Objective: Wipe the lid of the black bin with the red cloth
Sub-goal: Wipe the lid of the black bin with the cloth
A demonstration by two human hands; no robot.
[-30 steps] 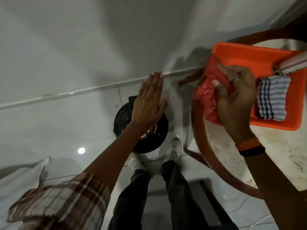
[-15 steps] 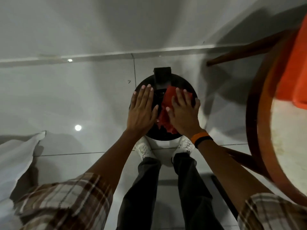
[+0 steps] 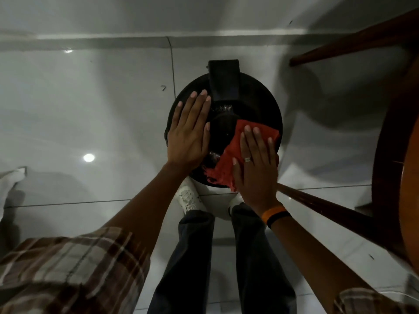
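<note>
The black bin's round lid (image 3: 256,103) faces up at me from the floor, with a black hinge block (image 3: 224,79) at its far edge. My left hand (image 3: 189,132) lies flat on the lid's left side, fingers straight and together. My right hand (image 3: 255,164) presses the red cloth (image 3: 229,159) flat against the near right part of the lid. The cloth spreads from under my palm toward the lid's middle and hangs a little over the near rim.
A round wooden table (image 3: 390,141) stands close on the right, one leg (image 3: 322,205) slanting past my right wrist. My white shoes (image 3: 189,198) are just below the bin. White cloth (image 3: 9,184) lies at the left on the glossy tiled floor.
My right hand took the red cloth from the orange tray down onto the lid, then slid it toward the near right rim. My left hand settled flat on the lid's left side.
</note>
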